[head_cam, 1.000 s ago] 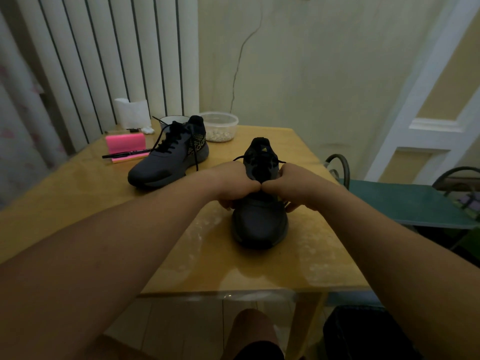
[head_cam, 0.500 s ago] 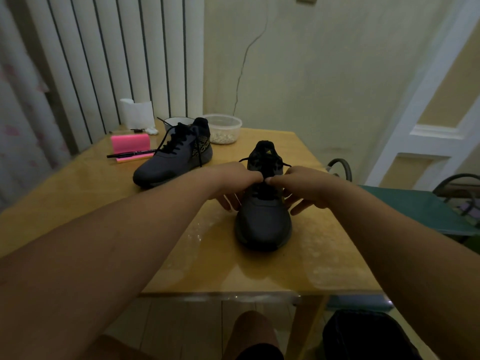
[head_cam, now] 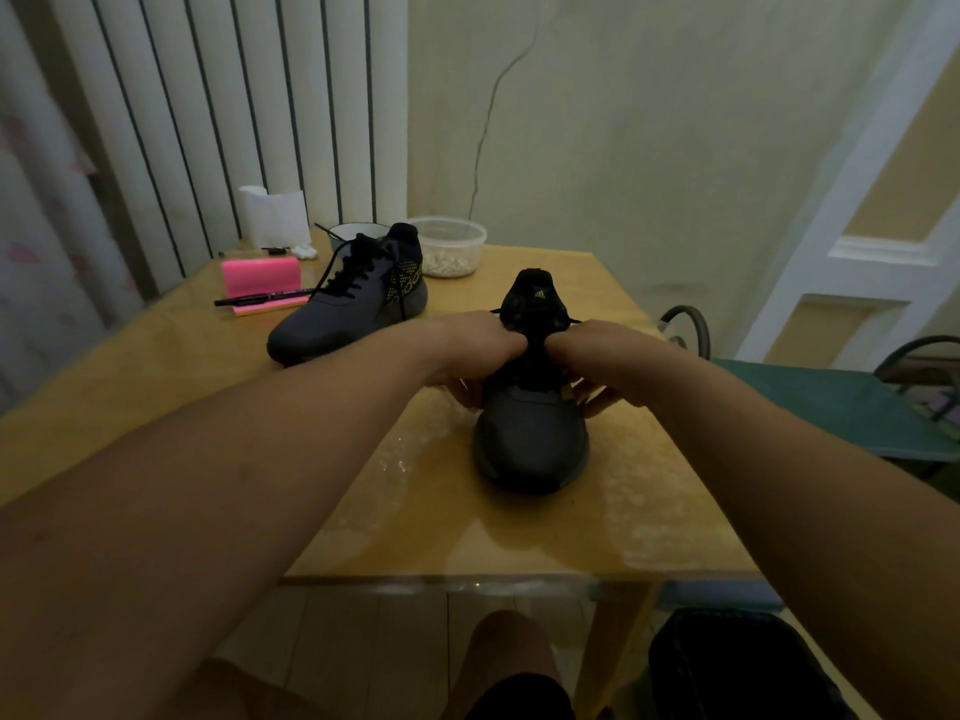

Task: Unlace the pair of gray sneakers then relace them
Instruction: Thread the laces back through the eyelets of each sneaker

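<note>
A dark gray sneaker (head_cam: pixel 531 439) stands on the wooden table (head_cam: pixel 156 387) with its toe pointing toward me. My left hand (head_cam: pixel 475 350) and my right hand (head_cam: pixel 597 361) sit over its lacing area, one on each side, fingers curled down at the black lace (head_cam: pixel 571 320), whose ends stick out near the tongue. The fingertips are hidden behind the knuckles. The second gray sneaker (head_cam: pixel 353 309), laced with black laces, lies farther back to the left.
A pink pad (head_cam: pixel 260 275) with a black pen (head_cam: pixel 260 299) lies at the back left. Behind the far sneaker are a white bowl (head_cam: pixel 358 232), a clear tub of beans (head_cam: pixel 449 244) and a paper roll (head_cam: pixel 272 213). A green chair (head_cam: pixel 841 407) stands to the right.
Both hands have slid a little up the near sneaker toward its tongue and drawn slightly apart. The view has shifted a bit; the far sneaker stays put.
</note>
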Demonstrator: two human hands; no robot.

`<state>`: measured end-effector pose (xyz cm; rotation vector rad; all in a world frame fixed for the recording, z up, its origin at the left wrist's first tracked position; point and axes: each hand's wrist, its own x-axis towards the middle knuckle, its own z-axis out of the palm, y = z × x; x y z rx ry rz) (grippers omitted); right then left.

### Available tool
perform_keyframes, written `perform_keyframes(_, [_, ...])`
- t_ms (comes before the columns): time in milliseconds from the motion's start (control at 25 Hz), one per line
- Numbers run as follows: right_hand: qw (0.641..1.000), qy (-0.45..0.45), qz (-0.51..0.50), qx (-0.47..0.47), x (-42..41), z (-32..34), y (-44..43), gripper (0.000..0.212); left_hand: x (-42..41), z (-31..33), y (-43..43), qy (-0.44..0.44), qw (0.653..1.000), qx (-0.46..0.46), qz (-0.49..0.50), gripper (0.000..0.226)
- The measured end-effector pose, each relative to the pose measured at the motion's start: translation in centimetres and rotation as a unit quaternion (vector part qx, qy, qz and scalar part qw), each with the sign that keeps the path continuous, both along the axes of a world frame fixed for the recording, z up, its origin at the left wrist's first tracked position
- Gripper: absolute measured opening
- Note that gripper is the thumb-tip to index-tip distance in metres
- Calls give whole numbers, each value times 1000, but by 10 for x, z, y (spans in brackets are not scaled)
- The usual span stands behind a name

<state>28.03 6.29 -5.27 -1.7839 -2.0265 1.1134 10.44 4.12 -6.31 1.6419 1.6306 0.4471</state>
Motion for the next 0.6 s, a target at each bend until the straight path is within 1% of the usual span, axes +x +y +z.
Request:
perform_keyframes(120, [998,62,24,-4,20,-4,-8,22,-15,-8,-12,-44,999,3,-12,40])
perform_keyframes(200, [995,97,28,0,30,-11,-14,25,-19,-14,-21,-45,999,0,-20,45])
perform_keyframes(240, [995,100,23,5,31,-14,-16,28,-18,-15,-23,-38,999,3,-17,46])
perform_keyframes(320, [996,82,20,16,27,-15,-16,30,-12,-13,-23,-23,1000,5,-12,44])
perform_keyframes(400, [998,56,35,12,20,-9,-18,22,-5,-5,-23,-4,1000,-7,-20,40])
perform_keyframes(480, [998,35,43,7,14,-2,-18,20,1,-2,-23,-2,1000,-15,-6,37])
perform_keyframes(600, [998,-9,58,33,7,-1,-20,22,11,-10,-23,11,999,22,27,30])
